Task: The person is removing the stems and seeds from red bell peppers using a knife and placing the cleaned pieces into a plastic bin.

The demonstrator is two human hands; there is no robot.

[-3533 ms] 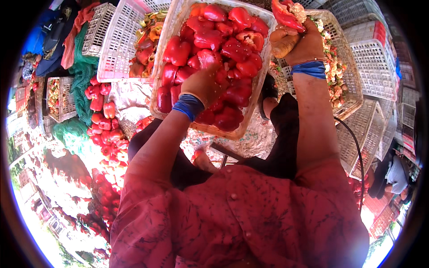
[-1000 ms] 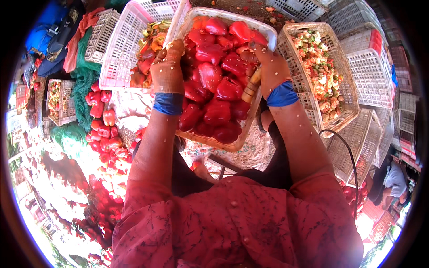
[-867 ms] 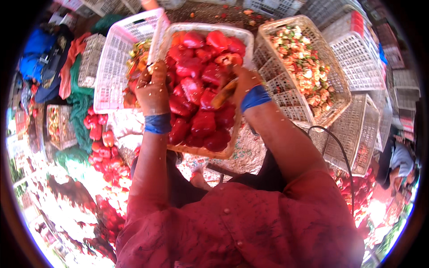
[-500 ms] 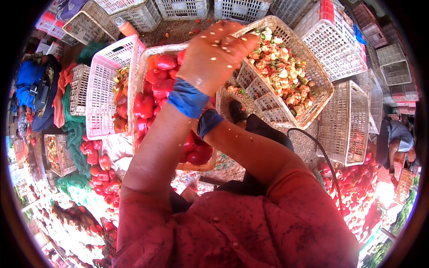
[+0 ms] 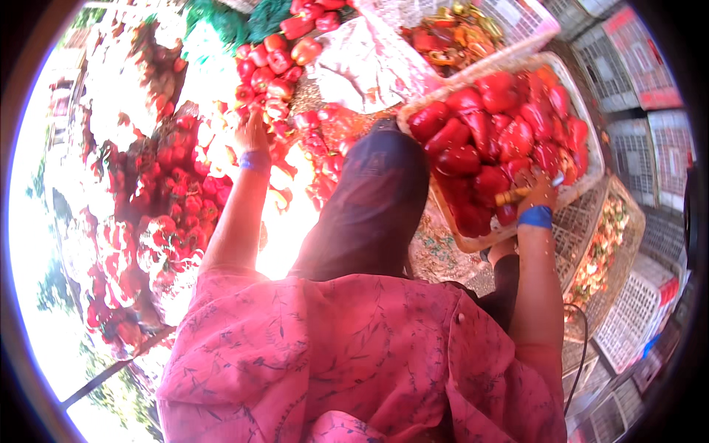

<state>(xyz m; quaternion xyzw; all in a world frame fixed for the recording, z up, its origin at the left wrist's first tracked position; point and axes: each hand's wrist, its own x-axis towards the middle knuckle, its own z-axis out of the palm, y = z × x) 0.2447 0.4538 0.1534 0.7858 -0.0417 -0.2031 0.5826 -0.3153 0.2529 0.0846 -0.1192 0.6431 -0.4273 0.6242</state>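
My left hand (image 5: 252, 135) reaches out over a heap of red bell peppers (image 5: 277, 60) on the left, its fingers stretched among the near ones; bright glare blurs the fingertips. My right hand (image 5: 538, 189) is closed around a small tool with a yellow handle (image 5: 511, 196); a pale end shows on the other side of the fist. That hand is over the right side of a crate (image 5: 595, 156) filled with red bell peppers (image 5: 515, 139). Both wrists have blue bands.
Behind the pepper crate stands a pinkish-white crate (image 5: 543, 29) with pepper scraps. A crate of pale cores (image 5: 600, 247) sits at right, beside stacked crates (image 5: 634, 151). My knee (image 5: 384, 170) rises between the heap and the pepper crate. A cable (image 5: 583, 332) hangs at lower right.
My view has swung left toward the pepper heap. My hands, earlier together above the crates with seeds on them, are now apart: left at the heap, right over the pepper crate.
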